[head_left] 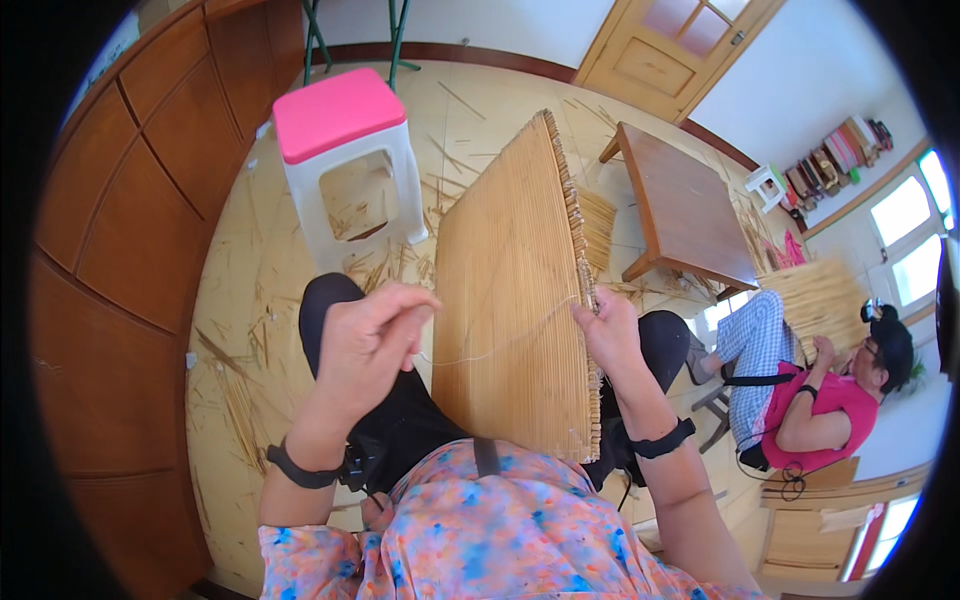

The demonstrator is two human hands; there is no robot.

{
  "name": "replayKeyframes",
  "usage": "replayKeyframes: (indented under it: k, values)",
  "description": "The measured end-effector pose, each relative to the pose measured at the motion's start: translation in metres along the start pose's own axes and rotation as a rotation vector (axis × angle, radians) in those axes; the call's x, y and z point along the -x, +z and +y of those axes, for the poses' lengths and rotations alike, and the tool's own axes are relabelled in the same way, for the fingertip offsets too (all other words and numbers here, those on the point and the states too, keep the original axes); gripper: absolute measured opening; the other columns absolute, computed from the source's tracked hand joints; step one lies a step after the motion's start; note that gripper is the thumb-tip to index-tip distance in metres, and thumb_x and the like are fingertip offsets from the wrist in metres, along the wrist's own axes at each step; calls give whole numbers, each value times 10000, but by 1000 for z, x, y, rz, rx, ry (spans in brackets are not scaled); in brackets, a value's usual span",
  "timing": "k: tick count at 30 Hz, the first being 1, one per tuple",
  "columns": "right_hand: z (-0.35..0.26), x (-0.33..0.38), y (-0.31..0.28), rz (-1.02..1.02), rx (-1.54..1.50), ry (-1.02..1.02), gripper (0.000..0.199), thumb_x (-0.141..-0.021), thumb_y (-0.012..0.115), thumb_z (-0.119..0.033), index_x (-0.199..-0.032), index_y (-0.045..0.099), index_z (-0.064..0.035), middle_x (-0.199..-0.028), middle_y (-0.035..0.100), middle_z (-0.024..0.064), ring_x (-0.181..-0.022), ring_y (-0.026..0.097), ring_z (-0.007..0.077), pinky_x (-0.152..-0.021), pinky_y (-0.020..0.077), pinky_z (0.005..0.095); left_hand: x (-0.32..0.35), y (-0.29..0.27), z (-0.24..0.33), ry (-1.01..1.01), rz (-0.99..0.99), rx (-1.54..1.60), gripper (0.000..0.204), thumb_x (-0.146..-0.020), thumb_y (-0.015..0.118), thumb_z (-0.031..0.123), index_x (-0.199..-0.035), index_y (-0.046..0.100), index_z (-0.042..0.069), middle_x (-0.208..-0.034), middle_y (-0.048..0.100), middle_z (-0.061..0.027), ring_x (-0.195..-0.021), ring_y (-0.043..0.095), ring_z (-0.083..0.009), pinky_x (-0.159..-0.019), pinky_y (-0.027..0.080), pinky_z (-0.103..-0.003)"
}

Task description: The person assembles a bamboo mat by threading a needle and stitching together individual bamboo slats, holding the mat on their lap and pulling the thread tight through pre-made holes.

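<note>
A stiff panel of straw-coloured stalks (pixel 500 290), bound side by side, stands tilted between my knees. Its right edge shows a rough row of cut stalk ends. My left hand (pixel 375 340) is closed in a pinch left of the panel. From its fingers a thin pale thread (pixel 480 357) runs slackly across the panel's face to my right hand (pixel 610 328). That hand is closed at the panel's right edge, thumb in front; its other fingers are partly hidden. Whether a needle is in either hand is too small to tell.
A white stool with a pink top (pixel 340 115) stands ahead on the left, beside brown wooden cabinets (pixel 130 180). Ahead on the right is a low brown table (pixel 685 205). Loose stalks (pixel 235 400) litter the tiled floor. At right, a seated person (pixel 815 410) handles another stalk panel (pixel 815 295).
</note>
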State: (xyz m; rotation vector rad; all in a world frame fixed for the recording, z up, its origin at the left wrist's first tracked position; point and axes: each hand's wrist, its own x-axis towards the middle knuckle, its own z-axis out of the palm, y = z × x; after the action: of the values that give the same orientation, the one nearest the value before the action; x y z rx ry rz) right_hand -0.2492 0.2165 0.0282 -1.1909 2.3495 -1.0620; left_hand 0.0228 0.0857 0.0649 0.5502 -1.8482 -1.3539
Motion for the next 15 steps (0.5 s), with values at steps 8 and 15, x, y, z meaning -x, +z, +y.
replayKeyframes:
  k: [8, 15]
  values:
    - [-15, -21, 27, -112, 173, 17, 220, -855, 652, -100, -1040, 655, 20, -839, 707, 104, -740, 629, 144, -700, 495, 312, -21, 32, -65, 58, -40, -186, 163, -875, 620, 64, -1007, 715, 52, -830, 693, -158, -695, 670, -319, -600, 523, -346]
    - [2, -27, 36, -48, 6, -6, 191, -845, 695, -152, -951, 661, 3, -681, 650, 128, -588, 581, 140, -588, 476, 321, -42, 69, -110, 44, -87, -182, 164, -839, 646, 37, -988, 715, 36, -800, 683, -151, -670, 657, -301, -595, 512, -356]
